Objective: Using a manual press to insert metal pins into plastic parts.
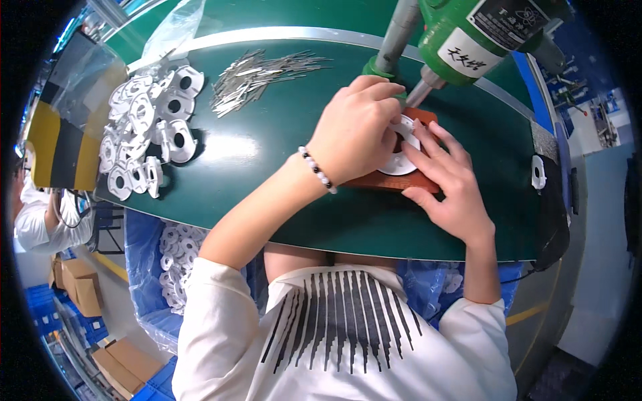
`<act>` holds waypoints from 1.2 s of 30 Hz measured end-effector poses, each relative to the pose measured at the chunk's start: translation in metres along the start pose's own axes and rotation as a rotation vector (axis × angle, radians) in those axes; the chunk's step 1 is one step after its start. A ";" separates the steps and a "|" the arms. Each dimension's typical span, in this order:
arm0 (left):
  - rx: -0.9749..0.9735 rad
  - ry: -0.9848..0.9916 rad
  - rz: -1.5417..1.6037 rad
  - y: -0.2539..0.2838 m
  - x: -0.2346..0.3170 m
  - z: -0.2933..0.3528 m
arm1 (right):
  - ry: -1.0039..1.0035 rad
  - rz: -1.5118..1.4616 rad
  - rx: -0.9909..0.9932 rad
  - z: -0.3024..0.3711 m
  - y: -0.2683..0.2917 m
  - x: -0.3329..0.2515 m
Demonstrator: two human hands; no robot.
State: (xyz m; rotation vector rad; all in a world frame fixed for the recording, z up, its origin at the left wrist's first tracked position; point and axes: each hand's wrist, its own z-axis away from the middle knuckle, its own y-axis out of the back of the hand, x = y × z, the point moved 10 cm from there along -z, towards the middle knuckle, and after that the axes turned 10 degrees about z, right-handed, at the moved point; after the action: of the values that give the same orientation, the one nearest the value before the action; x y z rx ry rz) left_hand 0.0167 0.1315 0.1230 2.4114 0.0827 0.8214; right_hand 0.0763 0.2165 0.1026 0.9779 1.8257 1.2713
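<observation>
A white round plastic part [400,166] with a hole in its middle lies on a reddish-brown fixture block [381,179], under the tip of a green press. Over the part's left side, my left hand [361,130] is closed in a pinch, fingertips at its far edge; whatever they hold is hidden. My right hand [451,187] rests on the part's right side, fingers stretched out and spread, its thumb by the block's near edge. Both hands cover much of the part.
The green press [461,50] stands over the fixture beside a grey column [400,33]. Thin metal pins [247,77] lie loose at the back. White plastic parts [142,110] are heaped at left; a blue-lined bin [144,267] below the table edge holds more.
</observation>
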 end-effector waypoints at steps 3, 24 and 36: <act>0.034 0.009 -0.013 0.001 -0.001 0.005 | 0.007 0.020 0.029 0.004 -0.004 -0.005; 0.337 0.306 -0.200 0.123 -0.108 0.013 | -0.233 -0.637 0.474 -0.015 0.024 0.074; -0.008 0.817 -0.457 0.132 -0.209 0.071 | -0.264 -0.603 0.399 -0.012 -0.005 0.078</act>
State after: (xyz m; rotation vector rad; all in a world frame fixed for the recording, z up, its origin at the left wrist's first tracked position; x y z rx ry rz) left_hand -0.1282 -0.0631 0.0370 1.7833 0.8960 1.4904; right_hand 0.0277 0.2783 0.0916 0.6663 1.9826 0.4054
